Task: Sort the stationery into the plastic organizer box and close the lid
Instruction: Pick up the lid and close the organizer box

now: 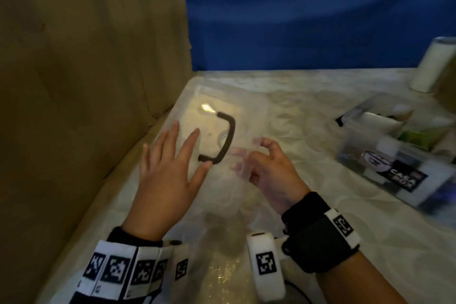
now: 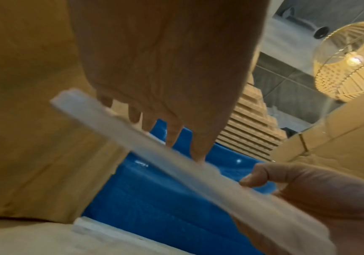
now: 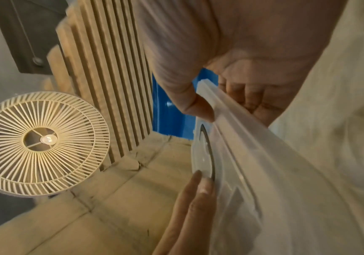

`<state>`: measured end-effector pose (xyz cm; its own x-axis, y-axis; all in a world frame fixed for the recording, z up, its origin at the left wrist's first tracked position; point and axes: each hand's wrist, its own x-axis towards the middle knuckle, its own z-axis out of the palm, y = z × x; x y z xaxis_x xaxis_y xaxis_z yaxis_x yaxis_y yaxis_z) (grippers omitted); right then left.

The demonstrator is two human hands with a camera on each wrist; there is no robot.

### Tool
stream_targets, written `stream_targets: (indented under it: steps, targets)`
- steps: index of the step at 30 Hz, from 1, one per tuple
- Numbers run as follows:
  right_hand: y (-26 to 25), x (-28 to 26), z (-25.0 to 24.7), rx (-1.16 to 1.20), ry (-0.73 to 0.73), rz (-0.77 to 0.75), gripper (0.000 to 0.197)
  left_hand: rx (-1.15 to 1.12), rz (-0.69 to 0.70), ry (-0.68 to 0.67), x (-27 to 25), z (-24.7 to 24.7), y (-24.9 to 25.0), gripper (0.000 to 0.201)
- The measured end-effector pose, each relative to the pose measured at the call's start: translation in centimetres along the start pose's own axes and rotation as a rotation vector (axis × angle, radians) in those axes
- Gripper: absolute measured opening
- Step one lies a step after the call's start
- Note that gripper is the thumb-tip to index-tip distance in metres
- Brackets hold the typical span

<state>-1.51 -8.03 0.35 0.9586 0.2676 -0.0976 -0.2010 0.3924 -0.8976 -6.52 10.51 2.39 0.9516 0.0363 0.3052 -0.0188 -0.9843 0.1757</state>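
A clear plastic lid [image 1: 237,108] with a dark curved handle [image 1: 223,138] is held tilted above the table, left of centre. My right hand [image 1: 261,160] grips its near right edge, thumb on top and fingers curled beneath; the right wrist view shows that thumb [image 3: 190,101] pressing the lid's rim [image 3: 253,155]. My left hand [image 1: 172,153] lies flat with straight, spread fingers against the lid's upper face, beside the handle. In the left wrist view the lid [image 2: 154,146] appears edge-on under the left hand's fingertips [image 2: 198,155]. The organizer box [image 1: 394,155], holding stationery, stands uncovered at the right.
A tall cardboard wall [image 1: 86,69] closes the left side, close to the lid. A blue backdrop [image 1: 308,20] stands behind the table. A white cylinder [image 1: 431,64] stands at the far right, behind the box. The pale patterned table cover [image 1: 308,106] lies between lid and box.
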Motion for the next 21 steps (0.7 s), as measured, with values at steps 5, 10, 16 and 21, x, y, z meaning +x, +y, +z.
stream_targets:
  steps: [5, 10, 16, 21]
  targets:
    - [-2.2, -1.9, -4.2, 0.132, 0.168, -0.135, 0.035, -0.22, 0.01, 0.258, 1.2, 1.1, 5.1, 0.084]
    - [-3.8, -3.9, -7.3, 0.2, 0.245, -0.258, 0.051, -1.218, -0.127, 0.071, 2.0, 3.1, 10.8, 0.11]
    - [-6.8, -7.1, -11.4, -0.025, 0.423, -0.464, 0.062, -1.459, -0.069, 0.04, 4.2, 3.3, 15.5, 0.069]
    - [-10.1, -10.3, -17.1, -0.017, 0.876, -0.729, 0.04, -1.34, 0.066, 0.098, 7.5, 2.2, 18.6, 0.038]
